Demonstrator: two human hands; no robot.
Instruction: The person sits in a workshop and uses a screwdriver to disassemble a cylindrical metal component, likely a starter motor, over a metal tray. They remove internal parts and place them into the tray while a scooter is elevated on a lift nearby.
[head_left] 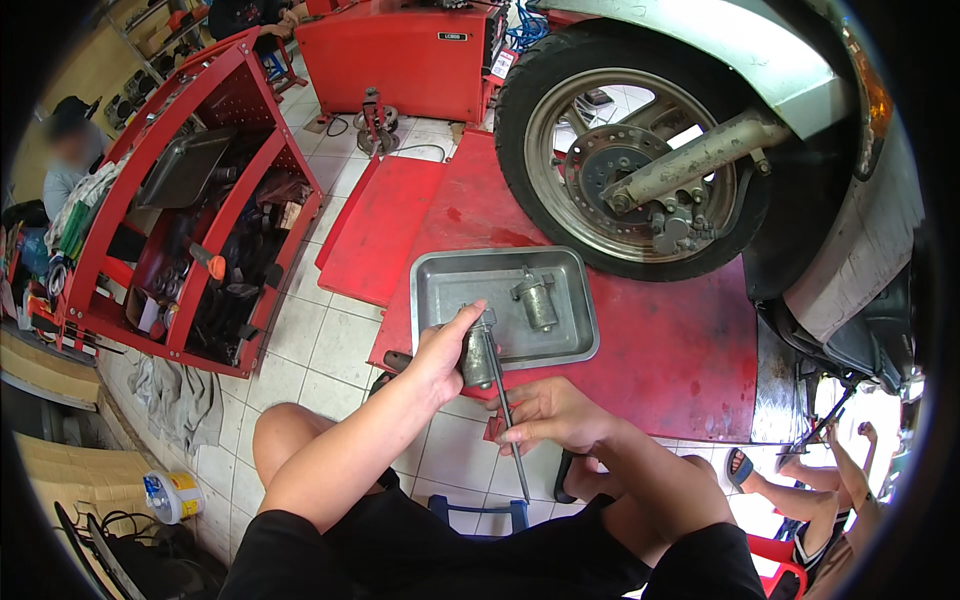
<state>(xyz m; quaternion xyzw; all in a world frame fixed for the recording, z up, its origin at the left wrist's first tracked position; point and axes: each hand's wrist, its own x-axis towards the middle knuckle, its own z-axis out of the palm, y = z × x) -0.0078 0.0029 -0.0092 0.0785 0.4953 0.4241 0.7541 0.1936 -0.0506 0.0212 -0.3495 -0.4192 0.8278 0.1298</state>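
Red, flat metal platform (660, 375), scuffed, in front of the person. On it, a black-tyred motorcycle wheel with grey spoked rim (600, 165). Near its front edge, a shallow, rectangular grey metal tray (470, 280) with rounded corners; inside, toward the right, one dull grey cylindrical metal part (539, 305). Left hand (438, 362): closed around a similar grey metal cylinder (478, 362), held at the tray's near rim. Right hand (560, 414): fingers pinching a long, thin, dark metal rod (518, 468); upper end alongside the held cylinder, contact cannot be told.
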